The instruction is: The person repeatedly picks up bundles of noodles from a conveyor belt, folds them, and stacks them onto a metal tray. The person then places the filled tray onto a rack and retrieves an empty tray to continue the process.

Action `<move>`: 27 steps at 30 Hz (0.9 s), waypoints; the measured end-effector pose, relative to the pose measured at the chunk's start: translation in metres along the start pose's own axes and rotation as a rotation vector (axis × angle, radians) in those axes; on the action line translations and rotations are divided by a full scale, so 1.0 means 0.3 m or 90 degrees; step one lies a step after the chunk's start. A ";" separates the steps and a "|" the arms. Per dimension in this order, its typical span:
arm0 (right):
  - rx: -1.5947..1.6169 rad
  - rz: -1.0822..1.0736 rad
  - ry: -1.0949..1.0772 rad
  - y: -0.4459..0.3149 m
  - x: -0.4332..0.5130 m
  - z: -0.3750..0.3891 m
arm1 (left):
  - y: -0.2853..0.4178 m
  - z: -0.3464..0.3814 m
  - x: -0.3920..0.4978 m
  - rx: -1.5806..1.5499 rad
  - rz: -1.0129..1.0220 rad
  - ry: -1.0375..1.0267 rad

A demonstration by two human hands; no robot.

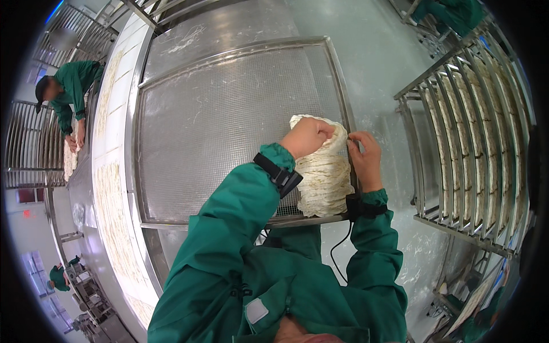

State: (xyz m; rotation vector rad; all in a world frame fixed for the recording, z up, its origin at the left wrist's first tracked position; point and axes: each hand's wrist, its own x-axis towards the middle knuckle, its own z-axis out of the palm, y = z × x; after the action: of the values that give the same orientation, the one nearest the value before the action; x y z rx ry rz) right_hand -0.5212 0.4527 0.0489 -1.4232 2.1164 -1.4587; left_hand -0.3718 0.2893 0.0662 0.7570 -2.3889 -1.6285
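Pale folded noodle-like strands (324, 184) lie in a bunched strip along the right side of a metal mesh tray (214, 128), close to its near edge. On the far end of the strip rests my left hand (306, 135), its fingers curled at the strands; what they grip is partly hidden. My right hand (366, 158) is at the tray's right rim, its thumb and fingertips beside the strip's edge. Whether those fingertips pinch any strands is unclear. Both wrists wear black straps over green sleeves.
Left of the tray runs a white conveyor belt (116, 128) carrying sheets of similar strands. A co-worker in green (79, 90) bends over more strands beyond it. To the right stands a metal rack (472, 145) of loaded trays. Other people in green are near the edges.
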 end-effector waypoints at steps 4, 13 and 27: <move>-0.094 -0.169 0.010 0.007 0.024 0.062 | -0.107 0.005 -0.003 0.229 0.235 0.379; -0.217 -0.129 -0.114 0.121 0.096 0.126 | -0.295 0.037 -0.038 0.417 0.173 0.378; -0.443 -0.186 -0.221 0.160 0.131 0.211 | -0.497 -0.480 -0.352 0.492 0.098 0.479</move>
State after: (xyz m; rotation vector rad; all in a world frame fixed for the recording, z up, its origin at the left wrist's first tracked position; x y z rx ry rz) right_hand -0.5305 0.3854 -0.0079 -2.0990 2.3448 -0.4558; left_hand -0.1761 0.1793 0.0047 1.0110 -2.3183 -0.2008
